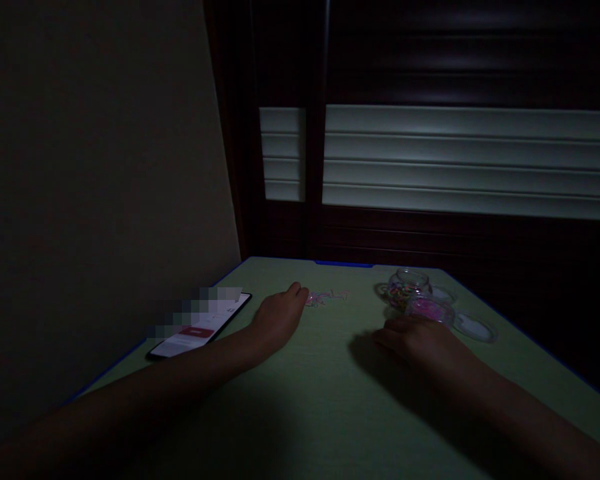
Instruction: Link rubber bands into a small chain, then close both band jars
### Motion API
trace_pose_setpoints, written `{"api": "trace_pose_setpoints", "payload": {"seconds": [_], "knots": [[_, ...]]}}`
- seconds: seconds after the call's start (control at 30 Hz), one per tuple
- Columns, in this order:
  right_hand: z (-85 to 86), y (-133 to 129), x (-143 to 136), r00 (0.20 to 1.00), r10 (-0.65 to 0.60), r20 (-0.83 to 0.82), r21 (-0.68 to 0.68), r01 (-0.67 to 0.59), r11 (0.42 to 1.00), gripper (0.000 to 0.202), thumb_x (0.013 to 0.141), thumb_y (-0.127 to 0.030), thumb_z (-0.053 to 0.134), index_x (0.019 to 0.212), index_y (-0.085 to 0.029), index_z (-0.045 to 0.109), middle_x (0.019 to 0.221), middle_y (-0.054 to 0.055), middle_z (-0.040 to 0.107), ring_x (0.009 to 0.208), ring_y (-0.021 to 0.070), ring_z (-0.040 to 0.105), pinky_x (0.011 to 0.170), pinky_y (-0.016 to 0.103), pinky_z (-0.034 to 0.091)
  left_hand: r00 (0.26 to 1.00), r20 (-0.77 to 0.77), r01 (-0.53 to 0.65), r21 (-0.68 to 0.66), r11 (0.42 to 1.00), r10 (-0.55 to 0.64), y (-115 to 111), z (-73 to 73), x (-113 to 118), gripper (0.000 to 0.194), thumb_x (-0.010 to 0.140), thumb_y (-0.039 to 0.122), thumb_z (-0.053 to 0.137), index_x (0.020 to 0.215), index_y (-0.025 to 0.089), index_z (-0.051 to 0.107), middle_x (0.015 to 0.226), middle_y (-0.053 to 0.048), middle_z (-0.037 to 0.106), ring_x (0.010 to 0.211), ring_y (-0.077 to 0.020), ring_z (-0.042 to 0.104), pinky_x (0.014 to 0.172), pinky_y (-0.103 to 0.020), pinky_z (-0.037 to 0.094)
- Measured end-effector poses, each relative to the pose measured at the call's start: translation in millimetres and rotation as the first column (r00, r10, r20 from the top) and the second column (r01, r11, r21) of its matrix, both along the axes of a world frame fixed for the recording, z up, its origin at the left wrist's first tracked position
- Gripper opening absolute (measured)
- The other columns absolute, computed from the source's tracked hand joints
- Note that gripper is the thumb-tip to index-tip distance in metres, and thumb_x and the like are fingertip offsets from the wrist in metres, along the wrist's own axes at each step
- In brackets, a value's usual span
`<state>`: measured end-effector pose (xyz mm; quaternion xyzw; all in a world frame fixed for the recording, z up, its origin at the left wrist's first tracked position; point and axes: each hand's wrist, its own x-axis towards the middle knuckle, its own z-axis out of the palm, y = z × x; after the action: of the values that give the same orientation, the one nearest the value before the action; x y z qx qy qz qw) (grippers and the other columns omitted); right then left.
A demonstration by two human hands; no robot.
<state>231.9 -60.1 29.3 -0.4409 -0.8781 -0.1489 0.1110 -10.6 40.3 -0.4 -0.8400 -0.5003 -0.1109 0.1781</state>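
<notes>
My left hand (pixel 281 316) rests low over the table with its fingers drawn together. Its fingertips are beside a small spread of thin pink and pale loops or strands (pixel 323 298), too dim to name surely. What those fingers hold, if anything, is hidden. On the other side, my right hand (pixel 413 337) is just in front of a clear jar with pink contents (pixel 431 308). Its fingers are curled and pressed together, pointing left, and I cannot make out anything in them. Behind that jar stands a rounder clear jar (pixel 409 290) holding many small multicoloured pieces, its mouth uncovered.
A phone (pixel 195 333) with a lit screen lies at the table's left edge. Clear round lids (pixel 474 328) lie right of the jars. The pale green table (pixel 300 393) has a blue edge. A wall stands left, with dark slatted panelling (pixel 430 240) behind. The room is dim.
</notes>
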Motion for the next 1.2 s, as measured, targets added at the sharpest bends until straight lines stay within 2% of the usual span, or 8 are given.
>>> {"api": "trace_pose_setpoints", "payload": {"seconds": [0.2,0.33,0.57,0.73,1.2], "knots": [[3.9,-3,-2,1.000,-0.022,-0.001,-0.033,0.022,0.999,0.016,0.079,-0.009,0.049,0.077,-0.018,0.061,0.071,0.002,0.062,0.062,0.0117,0.054,0.057,0.024,0.033,0.999,-0.025,0.025,0.000,1.000,-0.025,-5,4.3,2,0.022,0.091,0.016,0.031,0.099,0.016,0.051,0.098,-0.007,0.055,0.075,-0.0168,0.059,0.061,-0.028,0.043],[3.3,-2,-1,1.000,-0.005,0.008,-0.026,0.005,1.000,0.014,0.078,-0.009,0.051,0.077,-0.018,0.061,0.071,0.002,0.061,0.063,0.0119,0.053,0.058,0.024,0.032,0.994,-0.025,0.107,-0.018,0.994,-0.107,-13,5.8,4,0.022,0.091,0.017,0.031,0.100,0.016,0.051,0.097,-0.007,0.056,0.075,-0.0166,0.059,0.062,-0.028,0.044],[3.0,-2,-1,1.000,-0.024,0.005,-0.034,0.024,0.999,0.013,0.077,-0.008,0.053,0.077,-0.018,0.061,0.072,0.001,0.061,0.062,0.0111,0.053,0.057,0.023,0.031,0.969,0.079,0.241,-0.055,0.969,-0.236,-27,2.6,12,0.022,0.093,0.021,0.031,0.100,0.018,0.051,0.098,-0.004,0.057,0.082,-0.0165,0.059,0.068,-0.028,0.045],[1.3,0,-1,1.000,-0.012,0.004,0.038,0.012,0.999,0.015,0.081,-0.010,0.050,0.075,-0.018,0.061,0.068,0.001,0.060,0.064,0.0123,0.053,0.059,0.025,0.030,0.941,0.119,0.325,-0.057,0.944,-0.317,-39,2.1,20,0.020,0.093,0.022,0.031,0.097,0.020,0.051,0.092,-0.002,0.057,0.080,-0.0154,0.058,0.068,-0.027,0.045],[4.2,-3,-1,0.998,-0.054,-0.035,0.046,0.056,0.997,0.014,0.080,-0.010,0.051,0.073,-0.018,0.061,0.068,0.001,0.060,0.061,0.0114,0.053,0.056,0.024,0.030,0.892,0.000,0.451,0.006,0.892,-0.451,-50,2.9,25,0.020,0.093,0.020,0.031,0.097,0.018,0.051,0.087,-0.002,0.057,0.074,-0.0137,0.057,0.064,-0.026,0.046]]}}
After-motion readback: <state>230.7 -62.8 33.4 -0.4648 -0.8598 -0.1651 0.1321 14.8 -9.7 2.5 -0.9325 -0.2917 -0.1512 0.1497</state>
